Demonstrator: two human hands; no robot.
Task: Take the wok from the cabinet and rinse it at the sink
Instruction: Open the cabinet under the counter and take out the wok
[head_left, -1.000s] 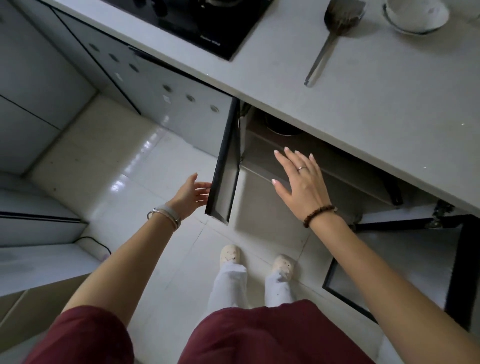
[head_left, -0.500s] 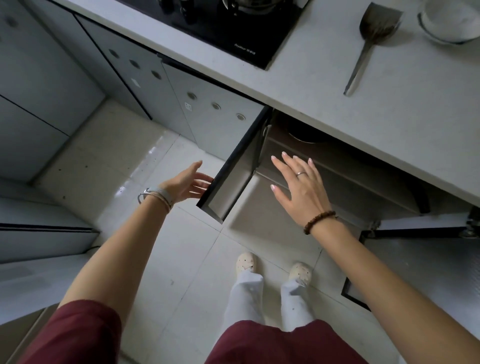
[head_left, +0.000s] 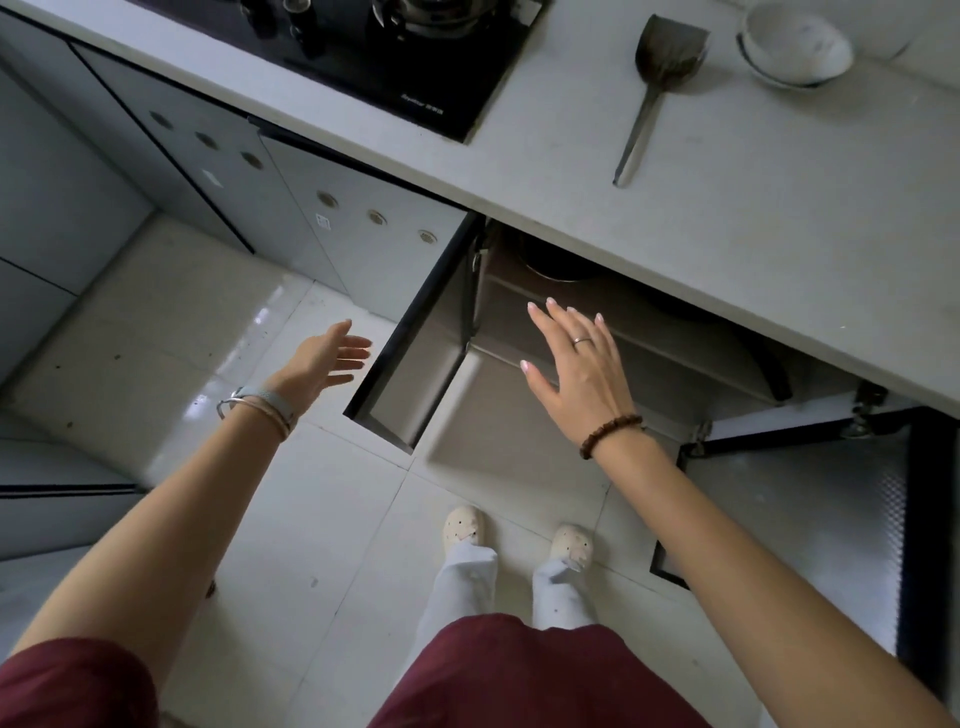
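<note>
Noted left grip (head_left: 322, 358) with fingers apart, holding nothing, just beside open cabinet door (head_left: 415, 343). Noted right grip (head_left: 576, 374) spread, empty, before cabinet opening. Located wok (head_left: 561, 267), only its dark rim visible, on shelf inside, beneath bench (head_left: 753, 234). Observed spatula (head_left: 654, 88) lying on bench.

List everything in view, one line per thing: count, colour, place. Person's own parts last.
worktop: one, pale grey, across the top
hob: one, black, set in the worktop, top left
pot: one, steel, on the hob, at the top edge
spatula: one, dark metal, on the worktop right of the hob
bowls: apparently two stacked, white, worktop top right
left door: one, grey, black-edged, swung open
right door: one, black-framed, open at lower right
wok: one, dark, partly visible inside the open cabinet
shoes: two, cream, on the pale floor
left hand: one, open, beside the left door's edge
right hand: one, open, before the cabinet opening
</note>
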